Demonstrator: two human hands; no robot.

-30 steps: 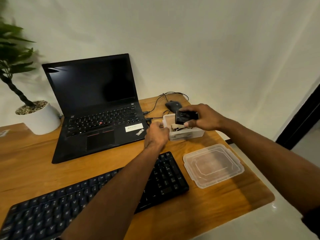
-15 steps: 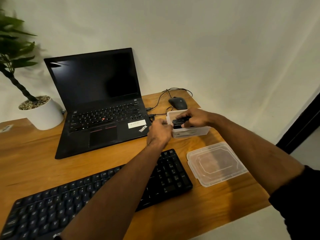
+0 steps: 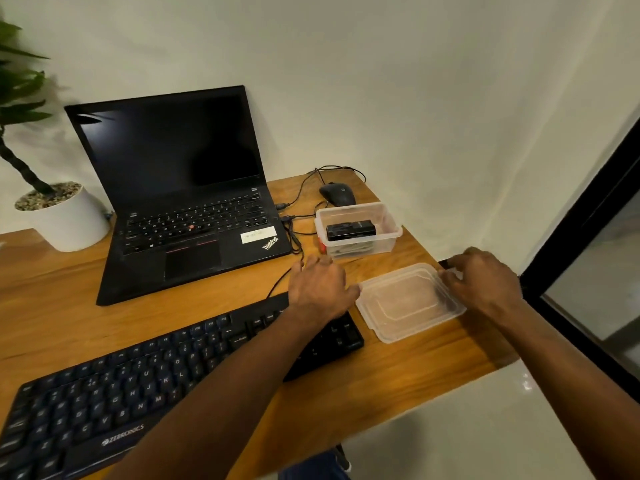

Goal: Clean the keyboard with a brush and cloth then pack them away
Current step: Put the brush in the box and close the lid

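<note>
While both hands are down at the lid, here's the desk [image 3: 69, 289] left to right: a potted plant [image 3: 52, 209] sits at the back left edge, next to it an open laptop [image 3: 183, 202] with a dark screen, and in front of that the black keyboard [image 3: 138, 386] runs along the front edge, with the left forearm crossing over its right end. The left hand [image 3: 320, 285] hovers just off the lid's left edge, fingers loosely curled with nothing in them as far as I can see. The clear lid [image 3: 408, 303] lies flat near the desk's right edge. The right hand [image 3: 481, 282] is on the lid's far right corner, fingertips curled over the rim like it's pinching it, though it's a bit blurry. The clear container [image 3: 358, 230] sits open behind the lid, well clear of both hands, near the back right corner, with a black brush-looking thing [image 3: 349, 229] lying inside; can't make out a cloth. A wired mouse [image 3: 337, 194] is just behind the container.
</note>
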